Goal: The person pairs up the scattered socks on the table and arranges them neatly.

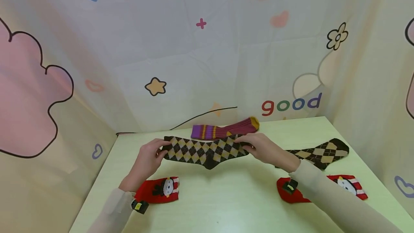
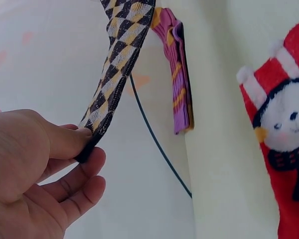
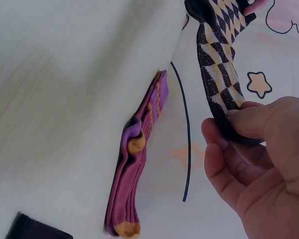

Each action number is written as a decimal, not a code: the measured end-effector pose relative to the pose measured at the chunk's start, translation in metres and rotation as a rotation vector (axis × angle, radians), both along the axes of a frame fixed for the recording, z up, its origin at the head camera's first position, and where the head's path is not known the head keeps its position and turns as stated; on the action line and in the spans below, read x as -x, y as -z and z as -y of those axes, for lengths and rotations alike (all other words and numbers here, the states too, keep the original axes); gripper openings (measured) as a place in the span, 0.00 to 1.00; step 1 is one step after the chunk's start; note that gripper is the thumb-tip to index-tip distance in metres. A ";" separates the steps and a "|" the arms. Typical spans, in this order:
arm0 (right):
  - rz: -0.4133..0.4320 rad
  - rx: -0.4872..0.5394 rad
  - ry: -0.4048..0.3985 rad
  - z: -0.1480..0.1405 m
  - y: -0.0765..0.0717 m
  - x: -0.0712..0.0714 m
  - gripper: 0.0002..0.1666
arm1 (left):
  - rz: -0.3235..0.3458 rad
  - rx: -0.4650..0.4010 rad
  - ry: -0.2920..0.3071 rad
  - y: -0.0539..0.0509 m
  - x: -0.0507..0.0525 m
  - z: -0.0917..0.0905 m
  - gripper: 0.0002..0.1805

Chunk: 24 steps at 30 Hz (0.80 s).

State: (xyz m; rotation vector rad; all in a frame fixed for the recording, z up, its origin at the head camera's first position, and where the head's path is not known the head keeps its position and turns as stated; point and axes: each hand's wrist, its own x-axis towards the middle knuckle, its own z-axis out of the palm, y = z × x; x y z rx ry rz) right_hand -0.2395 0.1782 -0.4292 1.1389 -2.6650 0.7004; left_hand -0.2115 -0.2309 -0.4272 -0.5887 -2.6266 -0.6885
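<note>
Stretched between both hands is an argyle sock (image 1: 191, 151) in black, grey and yellow diamonds, held above the table with its black heel hanging down. My left hand (image 1: 151, 155) pinches the dark cuff end between thumb and fingers, as the left wrist view shows closely at the sock (image 2: 117, 59). My right hand (image 1: 262, 148) pinches the toe end; in the right wrist view thumb and fingers press the black toe (image 3: 229, 127). Behind the held sock lie purple-and-maroon socks (image 1: 220, 131) with mustard toes and stripes.
A second argyle sock (image 1: 326, 154) lies on the table (image 1: 226, 204) at right, partly behind the right forearm. One red sock (image 1: 161, 190) with a white character lies near the left wrist; another red sock (image 1: 347, 184) is partly under the right sleeve. A printed curtain (image 1: 181, 53) stands behind.
</note>
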 end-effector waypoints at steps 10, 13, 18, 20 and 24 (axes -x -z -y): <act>0.014 -0.028 0.033 -0.012 0.001 -0.009 0.22 | 0.066 -0.008 0.035 0.007 -0.005 -0.012 0.17; 0.016 -0.030 0.034 -0.016 0.001 -0.011 0.22 | 0.083 -0.007 0.048 0.011 -0.005 -0.015 0.17; 0.012 -0.034 0.029 -0.022 0.003 -0.014 0.23 | 0.123 -0.010 0.058 0.012 -0.008 -0.020 0.17; 0.014 -0.039 0.035 -0.024 0.005 -0.015 0.23 | 0.135 -0.014 0.062 0.013 -0.009 -0.022 0.17; 0.036 -0.047 0.046 -0.028 0.007 -0.018 0.23 | 0.146 -0.020 0.076 0.016 -0.012 -0.026 0.17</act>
